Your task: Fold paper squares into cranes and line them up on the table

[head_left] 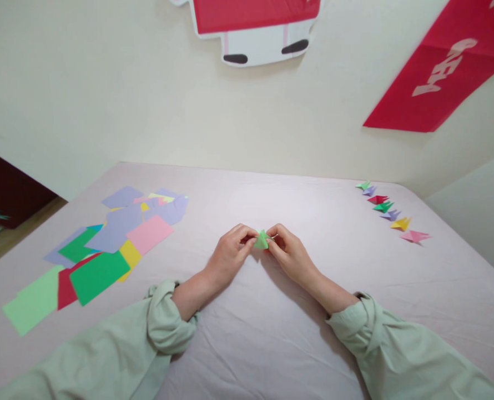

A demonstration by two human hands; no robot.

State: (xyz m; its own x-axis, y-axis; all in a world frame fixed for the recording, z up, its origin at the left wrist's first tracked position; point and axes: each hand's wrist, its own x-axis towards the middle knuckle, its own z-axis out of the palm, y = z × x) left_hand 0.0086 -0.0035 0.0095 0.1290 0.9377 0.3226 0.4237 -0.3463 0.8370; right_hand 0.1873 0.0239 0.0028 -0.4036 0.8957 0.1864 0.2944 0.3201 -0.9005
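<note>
Between my two hands is a small light-green folded paper piece (261,240), held just above the pale cloth. My left hand (231,251) pinches its left side between thumb and fingers. On the other side, my right hand (289,253) grips the paper's right edge the same way. The fingertips cover parts of the folds, so its full shape is hidden. Off to the right lies a slanting row of small folded paper figures, among them a pink one (416,237), a yellow one (401,224) and a red one (378,199).
Loose coloured paper sheets overlap on the left, with a dark green sheet (100,276), a pink sheet (150,234) and a light-green sheet (33,303). A pale cloth (247,344) covers the surface. Behind it stands a wall (247,122) with a red banner (434,72).
</note>
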